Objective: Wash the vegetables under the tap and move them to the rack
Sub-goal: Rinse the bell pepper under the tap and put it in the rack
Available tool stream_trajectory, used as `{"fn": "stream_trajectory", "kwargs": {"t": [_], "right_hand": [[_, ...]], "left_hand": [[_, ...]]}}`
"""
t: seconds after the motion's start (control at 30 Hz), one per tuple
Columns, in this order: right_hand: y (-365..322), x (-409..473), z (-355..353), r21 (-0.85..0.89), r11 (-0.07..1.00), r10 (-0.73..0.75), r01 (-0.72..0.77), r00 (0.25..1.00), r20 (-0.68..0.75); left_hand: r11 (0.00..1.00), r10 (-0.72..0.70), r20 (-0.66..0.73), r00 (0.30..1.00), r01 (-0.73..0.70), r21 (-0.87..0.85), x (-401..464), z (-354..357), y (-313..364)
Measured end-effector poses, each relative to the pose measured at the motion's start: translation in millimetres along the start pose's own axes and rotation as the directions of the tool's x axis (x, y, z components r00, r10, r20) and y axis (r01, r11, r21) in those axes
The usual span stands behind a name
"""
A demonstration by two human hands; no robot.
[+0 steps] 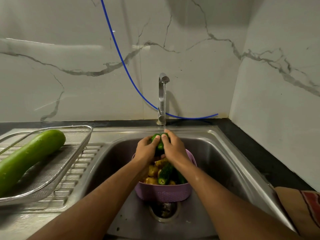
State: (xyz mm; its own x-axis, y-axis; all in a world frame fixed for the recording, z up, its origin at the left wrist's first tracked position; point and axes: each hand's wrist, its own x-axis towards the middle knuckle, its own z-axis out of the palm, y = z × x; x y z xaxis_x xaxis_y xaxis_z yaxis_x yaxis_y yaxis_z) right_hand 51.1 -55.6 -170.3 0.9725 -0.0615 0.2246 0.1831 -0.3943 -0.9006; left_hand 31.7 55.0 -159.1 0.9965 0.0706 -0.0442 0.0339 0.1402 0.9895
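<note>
Cucumber (160,144) being rubbed under tap (162,94), left hand (146,149) and right hand (173,148) fingers curling round it; wet, firm, likely slippery, so gripping mid-length.

Background setting, described relative to the stainless-steel sink (216,153): behind it rises a wall of white marble-patterned panels (69,58) with grey veining, meeting a second such panel (280,101) at a corner to the sink's right. A thin blue tube (121,54) hangs down the rear wall and curves low behind the sink, above a dark countertop strip (251,144) bordering it at back and right. Lighting is dim and even, with soft reflections on the panels.
</note>
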Motion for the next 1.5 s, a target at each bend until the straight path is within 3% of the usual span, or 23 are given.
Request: {"fn": "stream_trajectory", "kwargs": {"t": [0.13, 0.2, 0.33, 0.43, 0.47, 0.6, 0.67, 0.8, 1.03, 1.2, 1.3, 1.4, 1.5], "right_hand": [[-2.6, -4.2, 1.1, -0.088, 0.991, -0.101, 0.096, 0.993, -0.054], [-5.8, -5.3, 2.0, -0.088, 0.987, -0.139, 0.131, 0.987, -0.085], [-12.3, -0.7, 3.0, 0.074, 0.994, -0.071, 0.085, 0.982, -0.172], [-16.1, 0.3, 2.0, 0.334, 0.942, 0.052, -0.025, 0.996, -0.074], [-15.3, -0.5, 2.2, 0.339, 0.940, 0.059, -0.041, 0.997, -0.043], [-8.7, -7.7, 3.8, -0.027, 0.992, -0.122, 0.120, 0.988, -0.092], [-6.4, -12.0, 5.9, -0.116, 0.976, -0.201, 0.186, 0.970, -0.140], [-11.3, -10.9, 4.7, -0.017, 0.985, -0.171, 0.171, 0.970, -0.171], [-15.3, -7.3, 0.8, 0.186, 0.982, -0.027, 0.025, 1.000, 0.008], [-13.0, -14.3, 1.9, -0.131, 0.981, -0.171, 0.141, 0.952, -0.253], [-16.1, -14.5, 1.5, -0.215, 0.958, -0.253, 0.188, 0.907, -0.336], [-15.7, -10.5, 2.5, -0.158, 0.968, -0.232, 0.197, 0.940, -0.251], [-15.9, -9.5, 3.0, -0.042, 0.993, -0.112, 0.109, 0.990, -0.081]], "left_hand": [[0.973, -0.137, 0.025, 0.990, 0.139, -0.186, -5.9, -2.1, 3.7], [0.966, -0.141, 0.059, 0.988, 0.150, -0.210, -7.6, -4.3, 4.1], [0.978, -0.024, 0.104, 0.994, 0.045, -0.201, -8.4, -3.2, 8.2], [0.983, 0.098, 0.049, 0.994, -0.089, -0.163, -8.0, -5.7, 9.5], [0.982, 0.129, 0.021, 0.991, -0.124, -0.141, -6.6, -6.9, 8.0], [0.977, 0.118, -0.120, 0.986, -0.137, -0.165, -2.3, -6.5, 5.7], [0.974, 0.056, -0.141, 0.988, -0.085, -0.210, -0.1, -9.7, 6.8], [0.957, -0.026, -0.006, 1.000, 0.023, -0.289, -4.7, -14.3, 13.6], [0.965, 0.021, -0.047, 0.999, -0.033, -0.261, -4.2, -11.5, 12.6], [0.964, -0.011, -0.093, 0.996, -0.014, -0.266, -2.5, -6.0, 5.7], [0.964, -0.008, -0.090, 0.996, -0.016, -0.265, -3.5, -3.4, 8.0], [0.969, -0.036, -0.063, 0.997, 0.019, -0.247, -4.3, -5.0, 9.3], [0.956, -0.094, -0.025, 0.995, 0.083, -0.282, -8.6, -2.1, 8.9]]}}
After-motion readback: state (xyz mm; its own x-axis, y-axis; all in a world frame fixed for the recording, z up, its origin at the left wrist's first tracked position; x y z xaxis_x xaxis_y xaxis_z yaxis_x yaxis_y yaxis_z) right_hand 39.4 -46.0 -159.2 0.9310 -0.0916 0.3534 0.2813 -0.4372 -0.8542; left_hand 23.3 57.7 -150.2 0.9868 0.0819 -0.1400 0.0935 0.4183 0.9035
